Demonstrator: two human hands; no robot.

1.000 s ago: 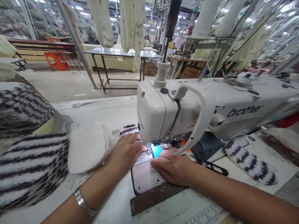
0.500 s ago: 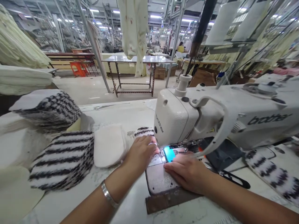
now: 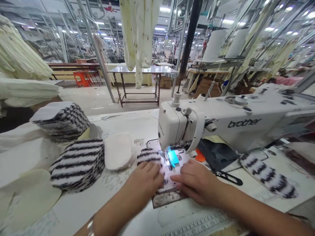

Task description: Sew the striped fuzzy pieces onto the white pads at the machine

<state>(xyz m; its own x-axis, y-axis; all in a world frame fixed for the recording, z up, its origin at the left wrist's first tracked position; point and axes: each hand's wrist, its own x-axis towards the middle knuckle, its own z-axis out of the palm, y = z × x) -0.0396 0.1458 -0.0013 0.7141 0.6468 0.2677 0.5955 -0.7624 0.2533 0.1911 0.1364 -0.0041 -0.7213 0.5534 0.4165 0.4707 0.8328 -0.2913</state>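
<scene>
A white Brother sewing machine (image 3: 172, 121) stands before me, its lit needle area over the metal plate. Left of the needle lies a black-and-white striped plush fabric piece (image 3: 147, 154), partly covered by my left hand (image 3: 147, 178), whose bent fingers grip its near edge. On the needle's right, my right hand (image 3: 197, 180) rests low over the plate, index finger stretched out toward the left. Nothing shows in its fingers. A bright blue-lit patch (image 3: 173, 158) sits between the two hands, beside the presser foot.
Stacks of striped plush pieces (image 3: 78, 165) and white pads (image 3: 118, 150) stand at left. Right of the needle lie a dark cloth (image 3: 218, 154), black thread snips (image 3: 230, 177) and a striped strip (image 3: 268, 177). A printed ruler (image 3: 197, 224) runs along the front.
My left hand has drawn back toward me and slightly left with the striped piece, away from the needle. My right hand has shifted a little right. The view has turned and tilted.
</scene>
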